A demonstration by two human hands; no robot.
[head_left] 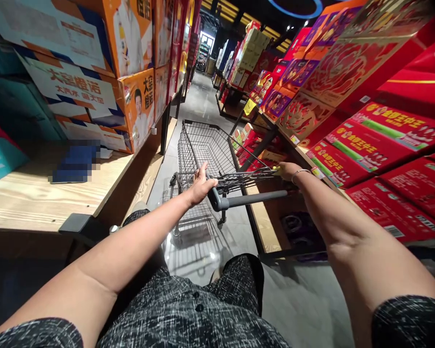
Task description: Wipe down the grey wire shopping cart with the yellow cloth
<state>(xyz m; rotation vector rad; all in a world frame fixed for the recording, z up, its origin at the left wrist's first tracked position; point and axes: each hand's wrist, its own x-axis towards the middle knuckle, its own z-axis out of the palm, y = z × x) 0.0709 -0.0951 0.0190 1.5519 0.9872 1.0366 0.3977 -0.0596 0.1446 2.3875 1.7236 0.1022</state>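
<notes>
A wire shopping cart [206, 145] with a grey handle bar [255, 198] stands tilted in the view just ahead of my body. Nothing shows inside its basket. My left hand [202, 185] is closed over the cart's left rim, close to the handle's corner, with the thumb pointing right. At the right rear corner of the basket, my right hand [289, 171] is curled on the rim; a bracelet circles that wrist. Some of its fingers are hidden, and a small yellow bit shows at the fingertips. The handle bar itself is in neither hand.
Orange drink cartons [137, 111] are stacked on a wooden shelf [32, 203] at left, beside a blurred dark blue item [76, 163]. Red boxes [351, 154] and gold-patterned boxes [348, 72] line the right shelf, close to the cart. The grey aisle floor [203, 94] runs ahead.
</notes>
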